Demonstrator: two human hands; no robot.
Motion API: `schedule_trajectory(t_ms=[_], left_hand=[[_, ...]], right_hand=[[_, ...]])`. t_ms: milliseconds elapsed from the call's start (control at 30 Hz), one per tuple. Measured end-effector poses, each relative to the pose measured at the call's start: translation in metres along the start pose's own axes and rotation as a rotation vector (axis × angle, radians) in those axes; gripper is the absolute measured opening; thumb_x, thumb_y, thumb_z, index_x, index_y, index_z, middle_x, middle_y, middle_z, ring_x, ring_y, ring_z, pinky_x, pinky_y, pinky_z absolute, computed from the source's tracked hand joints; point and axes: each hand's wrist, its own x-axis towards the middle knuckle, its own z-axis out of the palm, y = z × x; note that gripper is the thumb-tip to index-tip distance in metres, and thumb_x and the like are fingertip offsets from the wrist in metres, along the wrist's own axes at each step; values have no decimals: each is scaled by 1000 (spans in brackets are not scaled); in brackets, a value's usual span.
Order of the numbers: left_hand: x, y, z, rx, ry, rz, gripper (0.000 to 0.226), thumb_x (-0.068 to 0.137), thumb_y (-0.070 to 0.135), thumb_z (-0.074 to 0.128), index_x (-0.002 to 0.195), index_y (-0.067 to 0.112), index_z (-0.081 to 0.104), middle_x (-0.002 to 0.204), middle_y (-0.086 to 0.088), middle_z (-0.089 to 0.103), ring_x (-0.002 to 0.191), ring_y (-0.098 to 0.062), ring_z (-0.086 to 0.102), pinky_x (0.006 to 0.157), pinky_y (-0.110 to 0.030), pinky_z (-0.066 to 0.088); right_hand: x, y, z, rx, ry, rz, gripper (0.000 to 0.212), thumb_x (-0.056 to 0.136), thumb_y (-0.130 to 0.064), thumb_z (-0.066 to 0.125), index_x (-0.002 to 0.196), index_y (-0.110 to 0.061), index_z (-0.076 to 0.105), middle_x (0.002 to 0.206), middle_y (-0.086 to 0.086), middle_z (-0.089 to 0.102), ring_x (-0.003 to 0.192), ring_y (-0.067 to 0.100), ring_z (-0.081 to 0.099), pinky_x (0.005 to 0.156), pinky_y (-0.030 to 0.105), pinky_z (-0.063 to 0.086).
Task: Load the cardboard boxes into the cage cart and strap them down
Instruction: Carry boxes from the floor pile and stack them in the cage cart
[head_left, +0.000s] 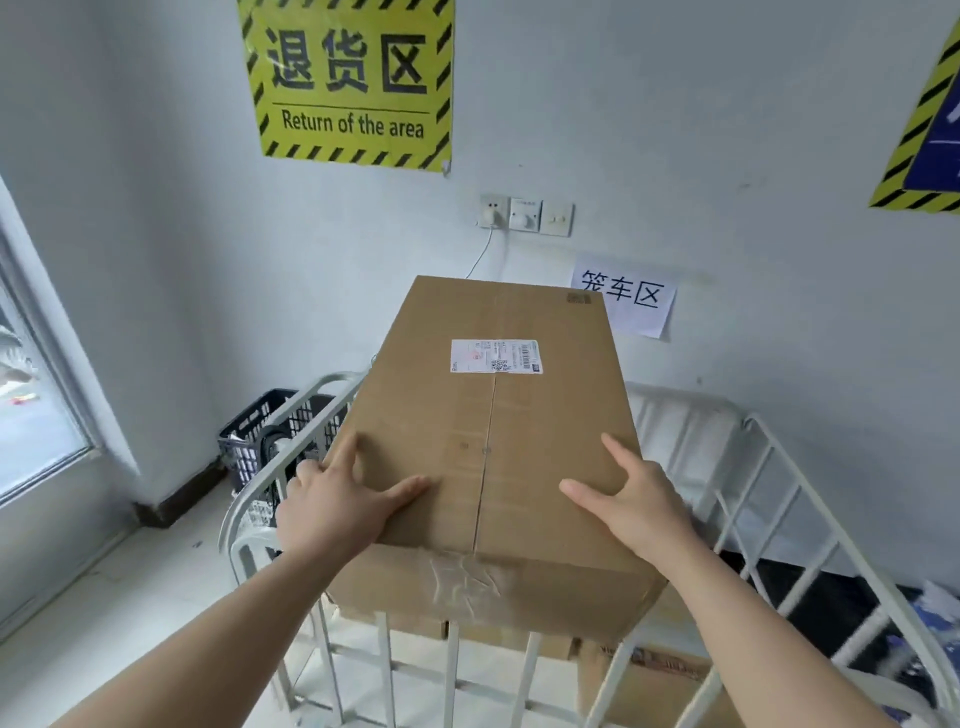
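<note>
A large brown cardboard box (488, 415) with a white shipping label and taped seams sits high inside the white metal cage cart (779, 499), on top of other cardboard boxes (660, 680). My left hand (337, 509) lies flat on the box's top near its left edge, fingers spread. On the top's right side my right hand (634, 504) presses with straight fingers. Neither hand curls round anything. No strap is in view.
A black plastic basket (260, 441) stands on the floor left of the cart, against the wall. A yellow sign (348, 78) and a wall socket with a cable (493, 213) are on the wall behind. A window (31, 405) is at far left.
</note>
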Motion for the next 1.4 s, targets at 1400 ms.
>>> schedule_trajectory(t_ms=[1400], left_hand=[[400,-114,331,452,-388,-143,104,52,96,41,141,43,25,128,-12,46,117,-33,47,93,-41,43]], right_hand=[[354,153,401,162,-370,462,88,67,-61,72,143,-46,31,142,-6,36,122,12,44,91,28,38]])
